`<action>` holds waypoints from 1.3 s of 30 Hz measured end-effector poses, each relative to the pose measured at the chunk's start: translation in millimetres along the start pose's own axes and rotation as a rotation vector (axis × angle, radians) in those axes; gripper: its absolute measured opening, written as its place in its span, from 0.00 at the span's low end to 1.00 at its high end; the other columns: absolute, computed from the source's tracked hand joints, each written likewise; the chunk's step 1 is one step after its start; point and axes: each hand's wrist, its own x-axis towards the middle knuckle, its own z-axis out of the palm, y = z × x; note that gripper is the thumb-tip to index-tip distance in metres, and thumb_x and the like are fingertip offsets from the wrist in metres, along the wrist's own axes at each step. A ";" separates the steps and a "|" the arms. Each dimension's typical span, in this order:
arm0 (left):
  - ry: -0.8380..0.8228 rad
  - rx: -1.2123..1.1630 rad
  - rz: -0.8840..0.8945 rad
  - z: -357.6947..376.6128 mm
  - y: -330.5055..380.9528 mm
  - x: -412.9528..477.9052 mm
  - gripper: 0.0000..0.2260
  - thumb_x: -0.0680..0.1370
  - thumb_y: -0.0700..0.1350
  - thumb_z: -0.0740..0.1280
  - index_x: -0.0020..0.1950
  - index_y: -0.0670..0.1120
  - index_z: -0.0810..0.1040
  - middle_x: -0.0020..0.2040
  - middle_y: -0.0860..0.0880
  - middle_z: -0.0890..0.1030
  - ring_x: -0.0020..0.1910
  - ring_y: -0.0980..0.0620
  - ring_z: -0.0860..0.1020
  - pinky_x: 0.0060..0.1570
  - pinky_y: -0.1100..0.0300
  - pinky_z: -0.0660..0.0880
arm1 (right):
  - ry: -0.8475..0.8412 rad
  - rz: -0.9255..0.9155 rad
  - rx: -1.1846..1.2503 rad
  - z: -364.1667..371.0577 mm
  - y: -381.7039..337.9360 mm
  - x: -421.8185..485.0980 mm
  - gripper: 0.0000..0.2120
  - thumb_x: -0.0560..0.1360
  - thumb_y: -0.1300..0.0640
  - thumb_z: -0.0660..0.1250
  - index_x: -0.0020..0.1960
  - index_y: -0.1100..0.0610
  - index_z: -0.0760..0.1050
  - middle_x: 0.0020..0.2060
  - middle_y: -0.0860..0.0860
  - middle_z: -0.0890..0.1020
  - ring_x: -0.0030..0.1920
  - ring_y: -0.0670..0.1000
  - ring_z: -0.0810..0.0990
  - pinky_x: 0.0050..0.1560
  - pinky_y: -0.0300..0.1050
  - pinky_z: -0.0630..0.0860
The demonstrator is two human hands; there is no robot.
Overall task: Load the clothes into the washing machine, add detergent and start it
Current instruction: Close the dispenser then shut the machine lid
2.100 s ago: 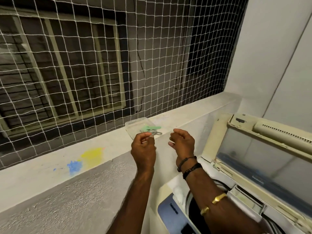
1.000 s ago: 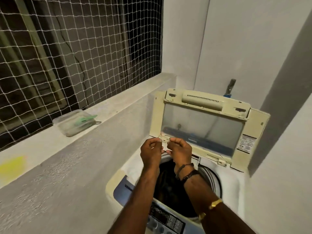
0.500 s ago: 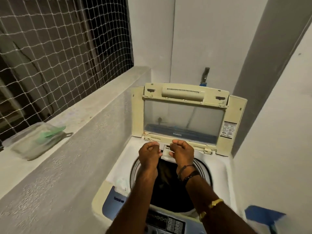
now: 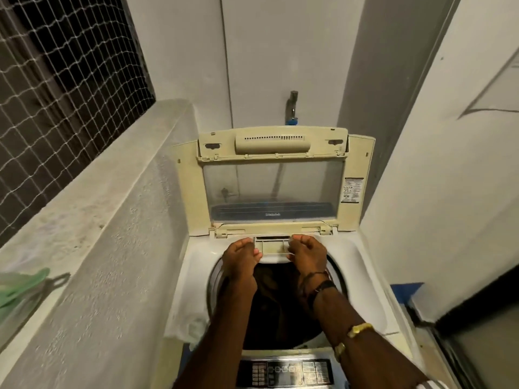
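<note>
**Both hands at the detergent drawer, drum already loaded**

The person leans over the washing machine (image 4: pixel 193 265), its lid (image 4: pixel 273 186) propped upright against the back wall. Dark clothes (image 4: pixel 276 301) lie down in the drum, so loading looks done and this is the detergent step. The left hand (image 4: pixel 243 258) and right hand (image 4: pixel 307 255) sit at either end of the small detergent drawer (image 4: pixel 271 245) just under the lid hinge, fingers curled and pinching its front corners. Whether anything is held in them I cannot tell.

Next, I'd judge, the drawer wants an even pull or push from both sides so it doesn't jam, then a reach back to the control panel (image 4: pixel 283 373) near the body.

Room is tight: a rough ledge (image 4: pixel 92 209) hard on the left, a wall on the right, the lid edge just above the knuckles.
</note>
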 end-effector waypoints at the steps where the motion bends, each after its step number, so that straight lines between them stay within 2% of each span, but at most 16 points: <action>1: -0.009 0.001 -0.005 -1.0 -1.4 1.9 0.06 0.79 0.35 0.68 0.54 0.39 0.81 0.43 0.40 0.83 0.41 0.47 0.81 0.45 0.54 0.82 | 0.012 0.001 -0.011 -0.6 4.0 1.1 0.03 0.73 0.66 0.71 0.44 0.59 0.83 0.40 0.56 0.85 0.38 0.54 0.83 0.37 0.44 0.81; 4: -0.030 0.022 -0.028 -5.5 -6.2 7.9 0.05 0.79 0.36 0.67 0.54 0.40 0.81 0.46 0.41 0.83 0.44 0.46 0.82 0.42 0.58 0.81 | 0.058 0.003 -0.067 -1.2 16.6 3.7 0.04 0.71 0.64 0.72 0.46 0.59 0.84 0.41 0.55 0.86 0.42 0.55 0.85 0.44 0.49 0.84; 9: -0.056 0.020 -0.106 -9.8 -15.5 13.5 0.06 0.80 0.36 0.66 0.55 0.39 0.80 0.46 0.40 0.82 0.44 0.46 0.81 0.39 0.60 0.80 | 0.104 0.026 -0.095 -5.3 33.4 4.2 0.03 0.71 0.65 0.71 0.44 0.61 0.83 0.35 0.56 0.84 0.34 0.54 0.80 0.35 0.44 0.78; 13: -0.062 0.023 -0.160 -10.0 -24.1 16.1 0.05 0.80 0.37 0.66 0.53 0.40 0.80 0.42 0.43 0.80 0.41 0.49 0.79 0.40 0.59 0.79 | 0.142 0.034 -0.069 -10.7 39.7 5.2 0.04 0.73 0.66 0.70 0.46 0.62 0.84 0.38 0.57 0.84 0.32 0.50 0.80 0.33 0.42 0.78; 16: -0.043 0.031 -0.168 -11.3 -28.0 17.0 0.04 0.80 0.36 0.66 0.52 0.41 0.80 0.42 0.43 0.81 0.41 0.49 0.80 0.43 0.57 0.80 | 0.162 0.022 -0.061 -13.4 43.2 8.2 0.05 0.74 0.65 0.70 0.47 0.62 0.83 0.40 0.58 0.85 0.33 0.50 0.81 0.34 0.42 0.79; 22: -0.013 -0.009 -0.209 -7.3 -28.3 27.2 0.07 0.80 0.36 0.66 0.56 0.38 0.80 0.41 0.43 0.80 0.40 0.50 0.78 0.42 0.58 0.79 | 0.176 0.074 -0.020 -8.0 49.3 23.7 0.04 0.73 0.65 0.71 0.47 0.61 0.83 0.41 0.59 0.85 0.32 0.50 0.80 0.35 0.44 0.79; 24: -0.020 -0.027 -0.253 -6.4 -29.3 29.8 0.08 0.80 0.38 0.66 0.58 0.38 0.79 0.43 0.43 0.79 0.40 0.51 0.78 0.38 0.61 0.80 | 0.152 0.124 -0.006 -7.1 53.2 30.8 0.05 0.74 0.65 0.70 0.48 0.61 0.83 0.41 0.57 0.84 0.33 0.50 0.80 0.37 0.44 0.80; 27: -0.006 -0.064 -0.329 -7.9 -36.0 35.8 0.12 0.79 0.40 0.69 0.61 0.38 0.79 0.52 0.40 0.80 0.45 0.49 0.79 0.32 0.64 0.80 | 0.138 0.190 0.034 -5.4 59.5 40.1 0.07 0.73 0.66 0.70 0.51 0.62 0.82 0.42 0.59 0.83 0.33 0.52 0.80 0.37 0.46 0.79; 29: 0.020 -0.075 -0.364 -6.3 -40.1 39.8 0.14 0.79 0.40 0.70 0.63 0.38 0.79 0.56 0.39 0.79 0.51 0.47 0.79 0.38 0.60 0.80 | 0.151 0.218 0.045 -4.5 63.3 45.6 0.09 0.72 0.66 0.72 0.53 0.62 0.81 0.43 0.60 0.83 0.35 0.53 0.81 0.37 0.46 0.79; 33: 0.011 -0.072 -0.426 -1.9 -47.5 48.0 0.19 0.78 0.42 0.72 0.67 0.39 0.76 0.60 0.41 0.77 0.63 0.43 0.76 0.55 0.54 0.76 | 0.175 0.265 0.060 -2.3 76.0 58.0 0.13 0.72 0.61 0.75 0.55 0.64 0.82 0.46 0.61 0.85 0.39 0.53 0.82 0.36 0.42 0.80; 36: -0.016 -0.086 -0.476 1.7 -53.8 55.4 0.20 0.78 0.41 0.71 0.69 0.39 0.74 0.65 0.39 0.75 0.68 0.42 0.73 0.57 0.55 0.75 | 0.172 0.325 0.103 -1.0 93.5 70.9 0.18 0.72 0.57 0.75 0.58 0.64 0.80 0.47 0.61 0.84 0.40 0.54 0.82 0.37 0.43 0.80; 39: -0.012 -0.106 -0.509 8.4 -60.2 60.9 0.20 0.78 0.41 0.72 0.68 0.38 0.75 0.65 0.38 0.77 0.67 0.41 0.75 0.58 0.54 0.74 | 0.186 0.366 0.191 2.0 87.5 66.3 0.12 0.74 0.61 0.74 0.56 0.60 0.79 0.46 0.59 0.84 0.45 0.56 0.83 0.42 0.49 0.81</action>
